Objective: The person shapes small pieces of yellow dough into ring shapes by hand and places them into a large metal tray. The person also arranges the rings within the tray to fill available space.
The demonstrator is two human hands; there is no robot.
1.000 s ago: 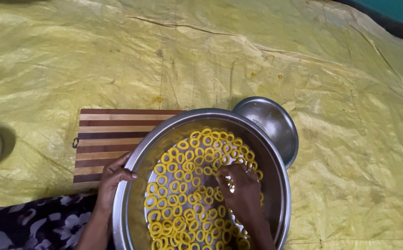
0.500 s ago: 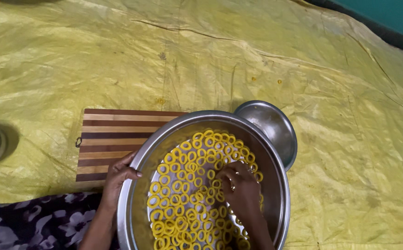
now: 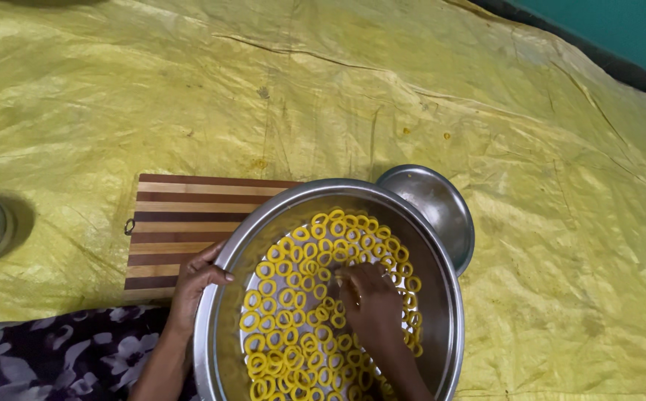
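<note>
bowl: lg round steel bowl (image 3: 441, 297), shiny, upright, on yellow sheet, overlapping striped board's rt edge
rings: yellow ring-shaped snack pcs (image 3: 293, 297), many, flat, spread approx one layer over bowl bottom, touching each other

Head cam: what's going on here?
A person sits over a big steel bowl of yellow rings. The left hand grips the bowl's rim; the right hand is inside, fingers down among the rings. The bowl sits partly over a striped wooden cutting board on a yellow sheet. A smaller steel dish sits behind it.
</note>
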